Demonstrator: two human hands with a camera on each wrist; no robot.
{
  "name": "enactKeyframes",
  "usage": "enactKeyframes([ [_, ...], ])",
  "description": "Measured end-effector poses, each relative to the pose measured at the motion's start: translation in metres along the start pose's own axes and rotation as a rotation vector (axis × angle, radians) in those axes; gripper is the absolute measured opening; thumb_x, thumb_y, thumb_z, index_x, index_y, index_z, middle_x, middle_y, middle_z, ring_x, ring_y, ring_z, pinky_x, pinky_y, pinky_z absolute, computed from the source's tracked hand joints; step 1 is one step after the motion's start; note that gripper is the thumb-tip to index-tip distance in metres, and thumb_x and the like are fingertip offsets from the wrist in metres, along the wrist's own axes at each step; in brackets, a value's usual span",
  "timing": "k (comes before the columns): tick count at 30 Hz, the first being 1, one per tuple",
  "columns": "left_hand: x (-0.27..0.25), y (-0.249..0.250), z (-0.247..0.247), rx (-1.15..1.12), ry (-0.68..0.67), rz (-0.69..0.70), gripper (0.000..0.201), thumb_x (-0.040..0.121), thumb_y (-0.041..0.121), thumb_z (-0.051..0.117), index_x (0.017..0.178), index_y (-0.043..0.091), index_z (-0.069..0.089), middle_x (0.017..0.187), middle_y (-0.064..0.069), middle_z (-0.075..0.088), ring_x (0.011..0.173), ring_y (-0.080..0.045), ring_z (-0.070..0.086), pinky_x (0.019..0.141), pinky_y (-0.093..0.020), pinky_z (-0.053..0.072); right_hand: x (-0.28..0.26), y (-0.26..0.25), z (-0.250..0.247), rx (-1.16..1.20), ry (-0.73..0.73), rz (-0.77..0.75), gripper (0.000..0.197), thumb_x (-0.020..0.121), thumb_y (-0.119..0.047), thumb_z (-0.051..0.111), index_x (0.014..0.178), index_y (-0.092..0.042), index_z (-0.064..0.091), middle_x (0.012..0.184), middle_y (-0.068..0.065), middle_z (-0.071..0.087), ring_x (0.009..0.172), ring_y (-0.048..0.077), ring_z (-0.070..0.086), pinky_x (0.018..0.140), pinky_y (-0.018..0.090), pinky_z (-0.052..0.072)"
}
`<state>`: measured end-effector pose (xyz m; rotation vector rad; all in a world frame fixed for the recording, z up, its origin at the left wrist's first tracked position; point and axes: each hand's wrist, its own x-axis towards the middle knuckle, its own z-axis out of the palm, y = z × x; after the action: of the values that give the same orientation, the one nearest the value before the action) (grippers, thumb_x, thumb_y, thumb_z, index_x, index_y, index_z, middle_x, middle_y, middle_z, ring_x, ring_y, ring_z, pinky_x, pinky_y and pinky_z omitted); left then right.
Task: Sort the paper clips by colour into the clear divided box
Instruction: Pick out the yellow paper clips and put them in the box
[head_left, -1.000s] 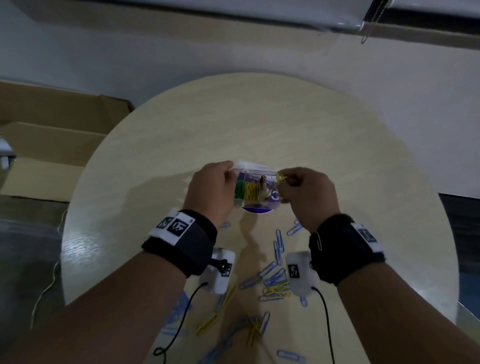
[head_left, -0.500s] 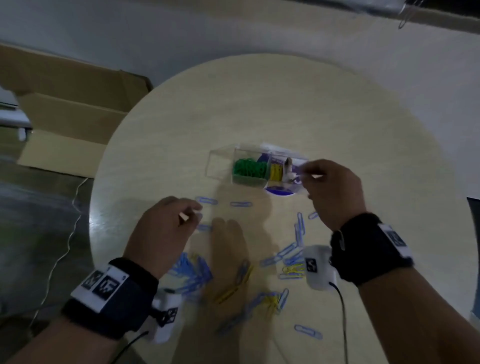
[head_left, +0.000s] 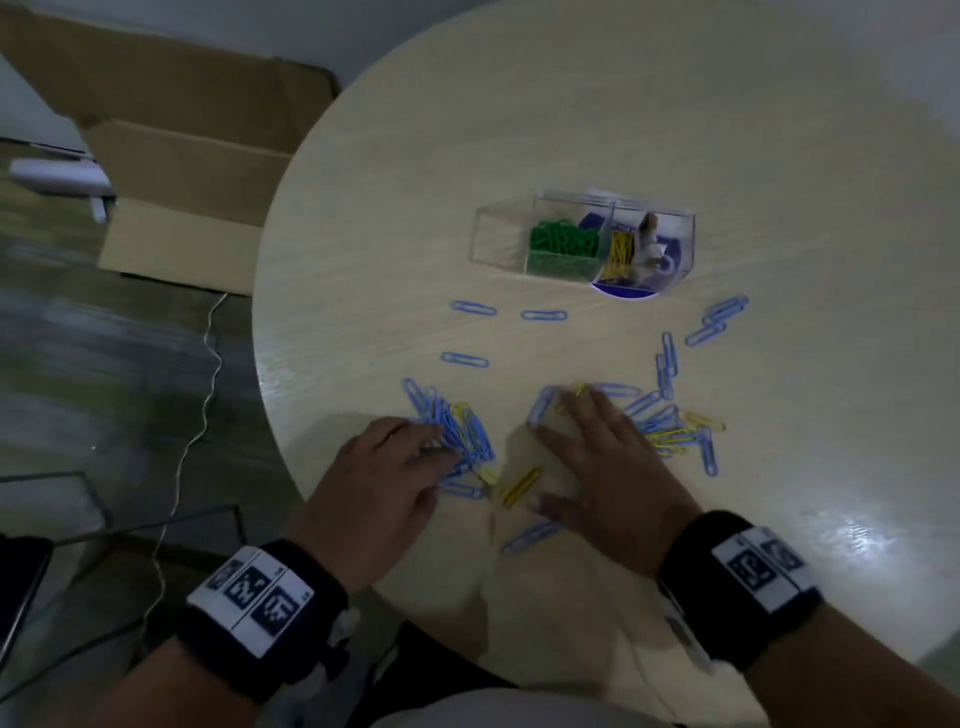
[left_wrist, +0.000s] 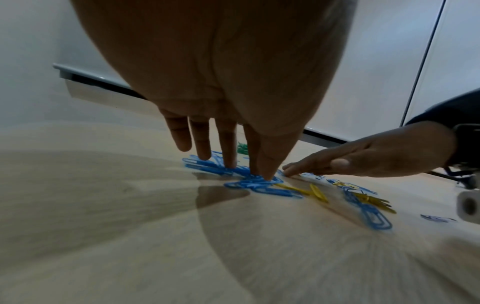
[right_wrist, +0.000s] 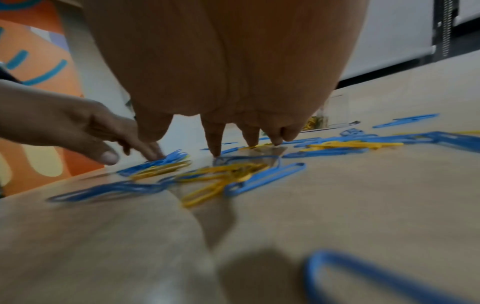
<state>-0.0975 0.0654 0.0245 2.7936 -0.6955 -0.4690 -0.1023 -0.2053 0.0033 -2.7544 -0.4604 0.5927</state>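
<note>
Pressing spread, straight fingers onto loose paper clips (head_left: 467, 431), left hand (head_left: 374, 488) and right hand (head_left: 602, 467) work; box (head_left: 587, 241) at twelve o'clock.

Pale wood-grain table (head_left: 571, 130) with glossy sheen, clear plastic box (head_left: 498, 234), brown cardboard carton (head_left: 171, 171)

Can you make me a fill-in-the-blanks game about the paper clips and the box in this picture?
1. The clear divided box holds green paper clips in one compartment and ____ ones beside them.
2. Most loose paper clips on the round table are ____.
3. The left hand touches a heap of ____ paper clips.
4. The right hand lies with its fingers ____ on the table.

Missing words: yellow; blue; blue; spread
</note>
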Motion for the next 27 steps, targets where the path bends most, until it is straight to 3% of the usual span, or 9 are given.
enactKeyframes([
  [3, -0.002, -0.004, -0.004, -0.014, 0.081, -0.018, 0.028, 0.079, 0.035, 0.056, 0.105, 0.035, 0.068, 0.113, 0.010, 0.061, 0.108, -0.022, 0.052, 0.083, -0.040, 0.047, 0.020, 0.009, -0.013, -0.014, 0.031, 0.109, 0.080, 0.074, -0.080, 0.027, 0.142, -0.039, 0.032, 0.160, 0.007, 0.009, 0.146, 0.033, 0.002, 0.116, 0.049, 0.016],
  [5, -0.001, -0.008, -0.006, -0.038, 0.164, -0.045, 0.028, 0.083, 0.033, 0.053, 0.107, 0.032, 0.068, 0.111, 0.008, 0.062, 0.105, -0.023, 0.053, 0.082, -0.041, 0.047, 0.027, 0.007, -0.023, 0.009, 0.142, 0.120, 0.073, 0.079, -0.073, 0.032, 0.137, -0.030, 0.045, 0.156, 0.008, 0.023, 0.144, 0.036, 0.014, 0.115, 0.050, 0.020],
  [8, 0.007, -0.014, -0.004, 0.008, 0.161, 0.025, 0.038, 0.086, 0.024, 0.046, 0.120, 0.029, 0.063, 0.130, 0.007, 0.058, 0.114, -0.026, 0.050, 0.086, -0.042, 0.046, 0.031, -0.012, -0.022, -0.007, 0.304, -0.089, 0.041, 0.087, -0.048, 0.049, 0.120, -0.027, 0.062, 0.137, -0.001, 0.054, 0.127, 0.036, 0.044, 0.102, 0.048, 0.038],
  [10, 0.012, -0.018, 0.001, 0.079, 0.123, 0.080, 0.041, 0.086, 0.023, 0.045, 0.123, 0.030, 0.061, 0.140, 0.011, 0.053, 0.120, -0.027, 0.049, 0.086, -0.041, 0.045, 0.029, -0.031, -0.011, -0.055, 0.270, -0.224, 0.036, 0.085, -0.040, 0.051, 0.116, -0.027, 0.064, 0.126, -0.007, 0.062, 0.122, 0.033, 0.050, 0.096, 0.044, 0.044],
  [14, 0.019, -0.025, 0.003, 0.093, 0.136, 0.050, 0.039, 0.085, 0.024, 0.048, 0.121, 0.033, 0.061, 0.137, 0.016, 0.055, 0.122, -0.025, 0.049, 0.088, -0.041, 0.045, 0.021, -0.037, -0.001, -0.122, 0.145, -0.174, 0.048, 0.081, -0.049, 0.049, 0.122, -0.026, 0.060, 0.132, -0.009, 0.057, 0.125, 0.033, 0.047, 0.097, 0.043, 0.044],
  [21, 0.038, -0.027, -0.003, -0.006, 0.245, 0.014, 0.029, 0.079, 0.022, 0.051, 0.102, 0.029, 0.067, 0.125, 0.011, 0.062, 0.115, -0.023, 0.050, 0.086, -0.039, 0.045, 0.020, -0.011, -0.009, -0.048, 0.289, 0.013, 0.039, 0.085, -0.045, 0.049, 0.113, -0.023, 0.064, 0.131, -0.003, 0.058, 0.126, 0.033, 0.045, 0.099, 0.045, 0.042],
  [24, 0.045, -0.024, -0.005, 0.029, 0.277, 0.052, 0.025, 0.080, 0.022, 0.054, 0.098, 0.026, 0.070, 0.108, 0.009, 0.066, 0.103, -0.024, 0.052, 0.080, -0.038, 0.045, 0.022, -0.016, -0.014, 0.025, 0.348, -0.003, 0.033, 0.085, -0.040, 0.052, 0.112, -0.025, 0.065, 0.124, 0.001, 0.060, 0.119, 0.031, 0.048, 0.095, 0.045, 0.043],
  [27, 0.050, -0.024, -0.004, 0.060, 0.284, 0.063, 0.024, 0.082, 0.026, 0.052, 0.096, 0.025, 0.072, 0.099, 0.010, 0.066, 0.097, -0.024, 0.051, 0.077, -0.037, 0.044, 0.023, -0.027, -0.014, -0.021, 0.271, -0.057, 0.036, 0.082, -0.045, 0.055, 0.111, -0.027, 0.066, 0.124, 0.000, 0.058, 0.119, 0.031, 0.047, 0.096, 0.043, 0.042],
])
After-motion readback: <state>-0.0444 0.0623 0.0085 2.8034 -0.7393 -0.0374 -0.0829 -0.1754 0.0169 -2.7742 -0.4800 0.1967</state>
